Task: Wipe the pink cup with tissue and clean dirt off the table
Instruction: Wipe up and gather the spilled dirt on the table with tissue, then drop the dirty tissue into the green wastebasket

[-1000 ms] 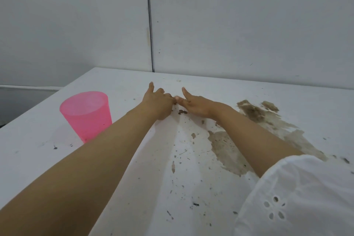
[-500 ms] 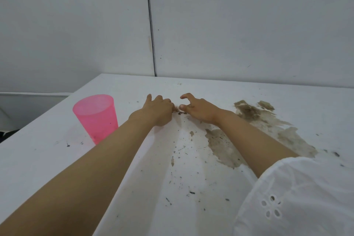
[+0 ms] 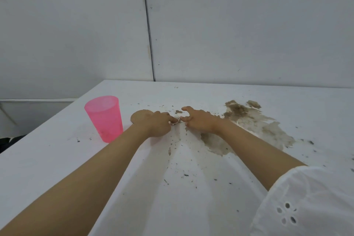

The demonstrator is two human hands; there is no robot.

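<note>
An upright pink cup stands on the white table, just left of my left hand. My right hand lies opposite it, and their curled fingertips meet over a small pale scrap on the tabletop. Both hands seem to pinch this scrap; what it is made of I cannot tell. A wide brown dirt stain spreads to the right of my right wrist. Dark specks lie scattered between my forearms. No tissue is visible.
A grey panelled wall rises directly behind the table's far edge. The table's left edge runs diagonally past the cup, with a drop beyond it. My white sleeve fills the lower right corner.
My fingers went from stretched out to curled, and both hands drew together onto the crumb between them. The view shifted, so the cup now sits closer to my left hand.
</note>
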